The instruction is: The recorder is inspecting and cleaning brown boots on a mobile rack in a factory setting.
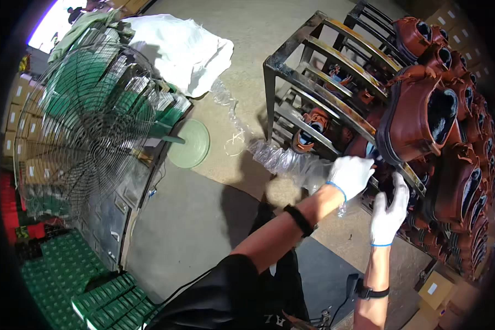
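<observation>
Both my hands wear white knit gloves with blue cuffs. My left hand (351,177) is at the near side of a metal rack, its fingers bent toward a brown shoe (359,145) on a lower level. The fingertips are hidden, so I cannot tell whether they hold it. Just to the right, my right hand (389,213) is open, thumb and fingers apart, its fingertips close to the rack's rail (412,179). Above the hands, a large brown leather shoe (410,118) with a dark fuzzy lining rests on the upper level.
The dark metal rack (297,47) holds many brown shoes (462,181). Clear plastic wrap (286,162) trails over the floor from a white sheet (176,49). At left stand a wire-caged fan (102,137), its round green base (192,144) and stacked green boxes (66,264). Cardboard boxes (437,289) sit lower right.
</observation>
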Demonstrator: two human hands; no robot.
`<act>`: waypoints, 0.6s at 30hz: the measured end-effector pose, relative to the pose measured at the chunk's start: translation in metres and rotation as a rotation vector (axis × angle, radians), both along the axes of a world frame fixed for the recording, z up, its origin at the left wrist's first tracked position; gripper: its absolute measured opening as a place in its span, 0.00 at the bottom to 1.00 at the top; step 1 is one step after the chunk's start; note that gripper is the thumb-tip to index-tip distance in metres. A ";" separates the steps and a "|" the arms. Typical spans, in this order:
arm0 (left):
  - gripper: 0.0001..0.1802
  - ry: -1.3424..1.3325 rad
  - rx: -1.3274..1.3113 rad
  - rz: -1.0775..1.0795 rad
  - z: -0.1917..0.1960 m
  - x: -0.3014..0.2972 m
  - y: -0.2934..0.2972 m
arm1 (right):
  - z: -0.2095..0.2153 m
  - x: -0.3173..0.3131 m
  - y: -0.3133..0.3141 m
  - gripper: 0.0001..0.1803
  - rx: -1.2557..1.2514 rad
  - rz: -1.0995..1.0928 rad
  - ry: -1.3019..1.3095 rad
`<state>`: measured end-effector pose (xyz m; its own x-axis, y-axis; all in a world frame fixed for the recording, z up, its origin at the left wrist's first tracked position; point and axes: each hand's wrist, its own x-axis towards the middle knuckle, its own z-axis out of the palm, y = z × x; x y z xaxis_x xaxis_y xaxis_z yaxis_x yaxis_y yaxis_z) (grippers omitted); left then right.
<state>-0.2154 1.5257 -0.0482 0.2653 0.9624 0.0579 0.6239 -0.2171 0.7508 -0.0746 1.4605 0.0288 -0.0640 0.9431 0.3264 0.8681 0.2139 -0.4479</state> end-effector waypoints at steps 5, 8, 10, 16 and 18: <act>0.31 -0.819 -0.074 -0.148 -0.021 0.004 -0.055 | 0.001 0.017 -0.025 0.39 -0.282 0.034 0.488; 0.19 -0.221 -0.339 -0.346 -0.061 -0.040 -0.097 | 0.010 0.030 -0.045 0.20 -0.426 -0.012 0.581; 0.14 -0.110 -0.229 -0.205 -0.059 -0.040 -0.136 | 0.003 0.045 -0.050 0.14 -0.682 0.221 0.263; 0.19 0.081 0.020 0.051 -0.182 -0.183 -0.090 | -0.110 0.136 -0.087 0.09 -0.518 -0.189 0.427; 0.24 0.032 -0.147 0.187 -0.210 -0.200 -0.040 | -0.135 0.149 -0.096 0.09 -0.433 -0.563 0.792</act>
